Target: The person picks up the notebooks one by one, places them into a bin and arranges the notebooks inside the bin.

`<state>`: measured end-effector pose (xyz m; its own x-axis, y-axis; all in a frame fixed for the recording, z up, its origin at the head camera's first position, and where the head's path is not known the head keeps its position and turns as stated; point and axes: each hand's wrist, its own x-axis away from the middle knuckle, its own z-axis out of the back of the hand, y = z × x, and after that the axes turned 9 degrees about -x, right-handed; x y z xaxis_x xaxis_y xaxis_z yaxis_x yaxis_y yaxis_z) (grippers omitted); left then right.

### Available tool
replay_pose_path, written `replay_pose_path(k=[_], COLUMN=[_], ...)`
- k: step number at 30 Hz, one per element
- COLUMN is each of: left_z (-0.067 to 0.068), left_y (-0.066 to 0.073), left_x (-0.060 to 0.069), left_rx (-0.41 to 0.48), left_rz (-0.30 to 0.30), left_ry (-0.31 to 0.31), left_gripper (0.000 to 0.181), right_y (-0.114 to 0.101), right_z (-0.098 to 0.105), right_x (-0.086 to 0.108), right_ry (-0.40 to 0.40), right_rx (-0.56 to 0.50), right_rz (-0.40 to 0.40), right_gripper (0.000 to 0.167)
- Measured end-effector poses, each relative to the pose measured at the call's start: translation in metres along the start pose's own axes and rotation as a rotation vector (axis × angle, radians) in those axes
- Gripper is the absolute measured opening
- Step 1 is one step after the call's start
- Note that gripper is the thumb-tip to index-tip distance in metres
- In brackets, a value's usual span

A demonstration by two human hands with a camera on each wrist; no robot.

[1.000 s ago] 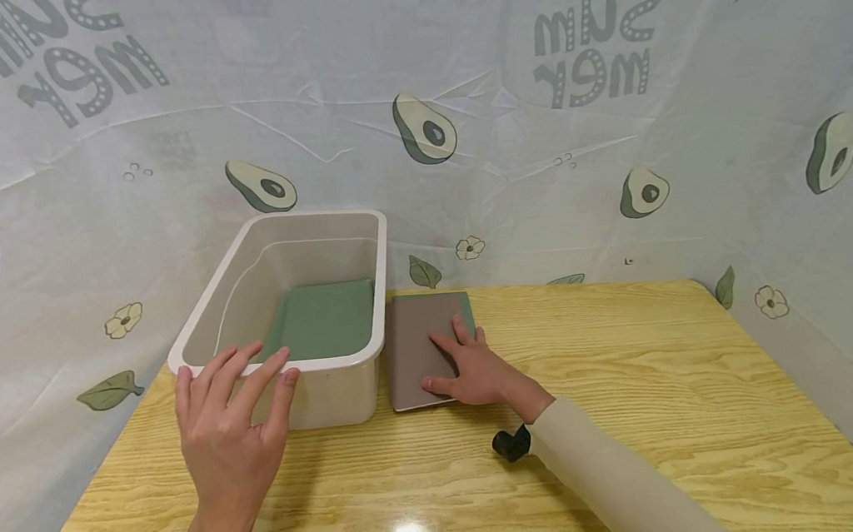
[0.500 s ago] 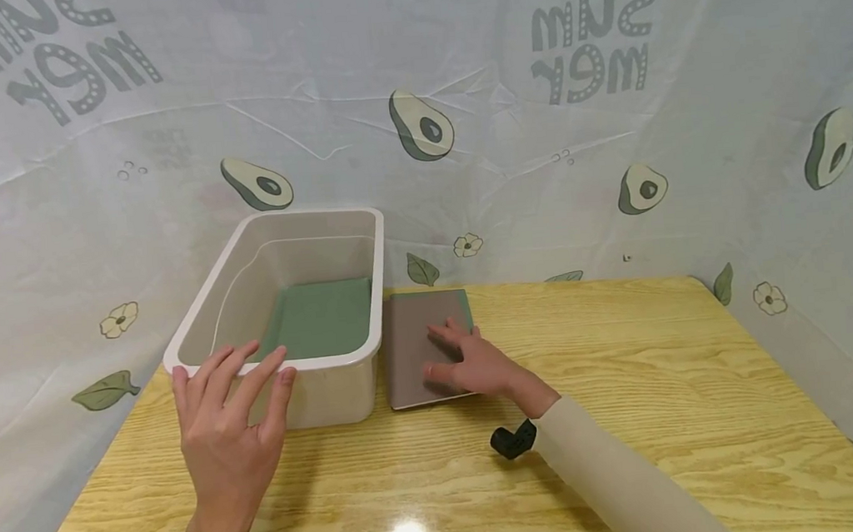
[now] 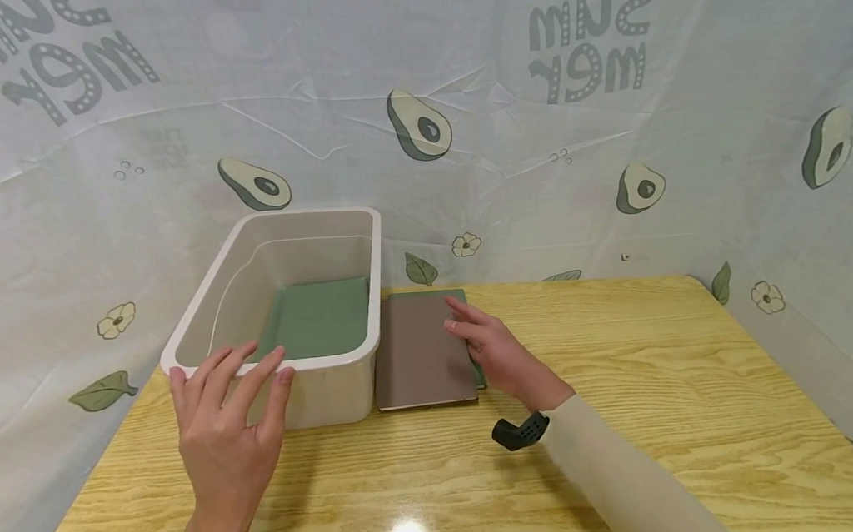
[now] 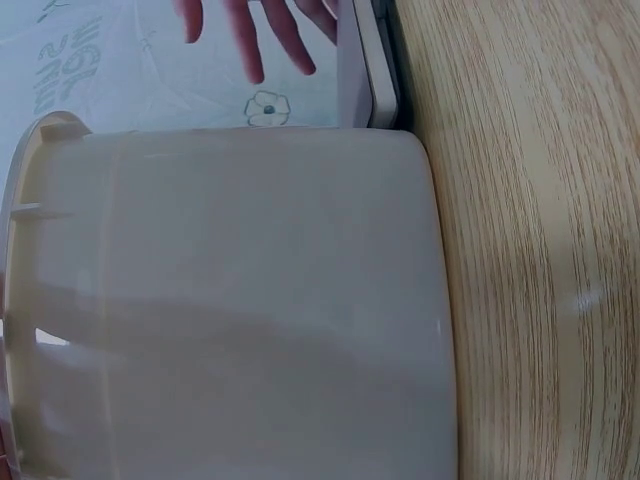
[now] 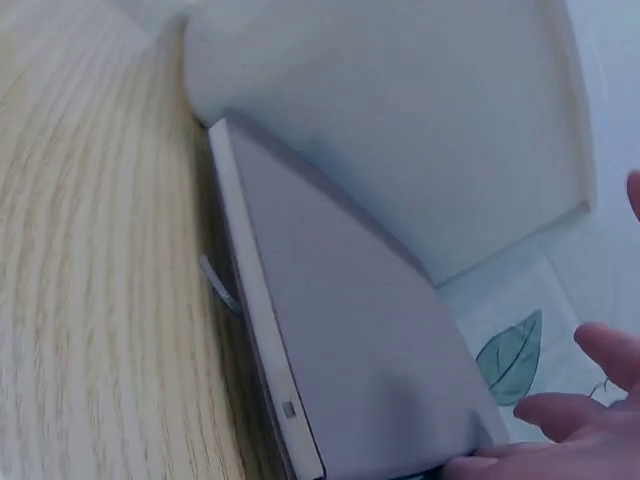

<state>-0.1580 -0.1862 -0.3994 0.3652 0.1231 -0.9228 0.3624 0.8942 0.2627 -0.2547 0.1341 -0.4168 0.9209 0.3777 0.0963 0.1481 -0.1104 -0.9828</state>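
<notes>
A brown notebook [image 3: 420,358] lies on top of a green one [image 3: 479,375], whose edge shows along the right side and back. Beside the brown cover's right edge is my right hand [image 3: 504,353], fingers loosely extended; the right wrist view shows it close to the notebook's [image 5: 340,330] edge, where contact is hard to make out. My left hand [image 3: 229,432] rests its fingertips at the front rim of a beige plastic bin [image 3: 334,390]. On the bin's floor lies a flat green item [image 3: 323,316], probably another notebook.
The bin stands directly left of the notebooks, its wall touching or nearly touching them. Underneath is a wood-grain table [image 3: 629,350]. A printed cloth [image 3: 506,126] hangs behind the table. A ribbon marker [image 5: 218,283] pokes out from the notebooks.
The brown notebook has shifted left and slightly out of line with the green one beneath. My right hand has moved from atop its cover to its right edge. My left hand stays at the rim.
</notes>
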Motion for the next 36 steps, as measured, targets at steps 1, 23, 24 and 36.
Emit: replay_pose_path(k=[1,23,24,36], left_z=[0.0,0.001,0.001,-0.001], left_y=[0.0,-0.001,-0.001,-0.002], left_x=[0.0,0.002,0.002,0.001], left_rx=[0.002,0.019,0.019,0.014], left_rz=[0.003,0.015,0.014,0.004], left_ry=[-0.001,-0.023,-0.022,-0.006], left_gripper=[0.046,0.043,0.043,0.044], right_y=[0.0,0.013,0.012,-0.001], right_z=[0.002,0.028,0.028,0.029], right_x=[0.0,0.004,0.004,0.005], right_ry=[-0.002,0.166,0.172,0.097], right_rx=[-0.061,-0.819,-0.832,-0.869], right_rz=[0.008,-0.003,-0.004,-0.043], right_gripper=[0.067,0.066,0.066,0.067])
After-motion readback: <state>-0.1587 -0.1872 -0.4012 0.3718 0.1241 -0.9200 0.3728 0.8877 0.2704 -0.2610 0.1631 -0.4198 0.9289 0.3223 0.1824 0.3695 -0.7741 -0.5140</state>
